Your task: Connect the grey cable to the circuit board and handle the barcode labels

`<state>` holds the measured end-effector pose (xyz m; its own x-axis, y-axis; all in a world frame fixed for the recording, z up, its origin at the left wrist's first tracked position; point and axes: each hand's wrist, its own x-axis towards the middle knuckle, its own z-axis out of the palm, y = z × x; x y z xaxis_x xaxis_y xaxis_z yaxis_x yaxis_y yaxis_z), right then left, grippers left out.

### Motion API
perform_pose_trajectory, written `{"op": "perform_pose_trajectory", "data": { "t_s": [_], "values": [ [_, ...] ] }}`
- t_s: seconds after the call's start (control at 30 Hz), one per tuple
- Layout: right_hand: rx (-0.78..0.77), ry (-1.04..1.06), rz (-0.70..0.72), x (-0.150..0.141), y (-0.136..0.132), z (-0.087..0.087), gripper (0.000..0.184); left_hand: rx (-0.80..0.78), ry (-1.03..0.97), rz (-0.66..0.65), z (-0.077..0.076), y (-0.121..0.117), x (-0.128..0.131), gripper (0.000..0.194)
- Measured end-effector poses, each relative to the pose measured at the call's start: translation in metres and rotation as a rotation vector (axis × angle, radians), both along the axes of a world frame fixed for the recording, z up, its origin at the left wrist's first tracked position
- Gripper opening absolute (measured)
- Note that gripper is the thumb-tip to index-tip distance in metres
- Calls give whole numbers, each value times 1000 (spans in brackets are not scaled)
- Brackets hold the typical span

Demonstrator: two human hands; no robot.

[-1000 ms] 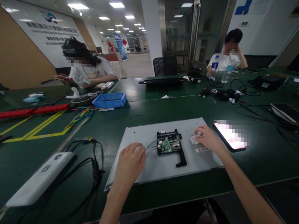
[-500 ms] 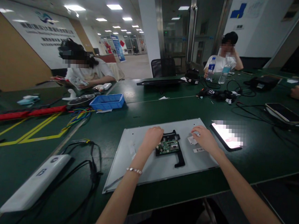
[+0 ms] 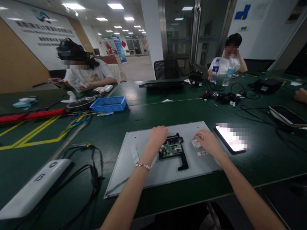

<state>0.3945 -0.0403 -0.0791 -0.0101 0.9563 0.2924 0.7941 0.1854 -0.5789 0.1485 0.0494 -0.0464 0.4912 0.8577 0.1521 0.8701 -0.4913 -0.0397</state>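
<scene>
- The left hand (image 3: 158, 137) has just crossed the panel (image 3: 163, 177): a second ago it was over the left part, by the grey cables; now it is at the upper left corner of the black frame (image 3: 183, 163).
- Its fingers are bent down and their tips are hidden from where I stand, so I can't tell whether they pinch anything.
- The right hand (image 3: 210, 142) has hardly shifted. It sits by the panel's right edge, over the labels (image 3: 202, 153), fingers curled in and tips close together; something pale shows there, but I can't make out whether it's gripped.
- The circuit board (image 3: 171, 149) lies in the frame, around the panel's middle, and the panel lies flat by the desk's (image 3: 153, 111) near edge.
- With the forearm moved over, I can see a white strip (image 3: 134, 154) towards the panel's left edge and a grey cable (image 3: 117, 187) at its near left corner.
- To me, the shift means attention has passed from the cables to the frame's corner, the right hand perhaps just steadying.
</scene>
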Motion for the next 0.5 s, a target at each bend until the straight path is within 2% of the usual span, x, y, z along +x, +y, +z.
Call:
{"op": "perform_pose_trajectory", "data": {
  "t_s": [0.17, 0.33, 0.5],
  "values": [
    [-7, 2, -3, 3, 3, -3, 18, -17, -47, 30, 0, -2, -6, 22],
    [-6, -4, 8, 2, 4, -4, 17, -28, -107, 56, 3, -15, -17, 28],
    [-61, 10, 133, -2, -2, 3, 21, -44, -146, 97, 0, -28, -22, 24]
  ]
}}
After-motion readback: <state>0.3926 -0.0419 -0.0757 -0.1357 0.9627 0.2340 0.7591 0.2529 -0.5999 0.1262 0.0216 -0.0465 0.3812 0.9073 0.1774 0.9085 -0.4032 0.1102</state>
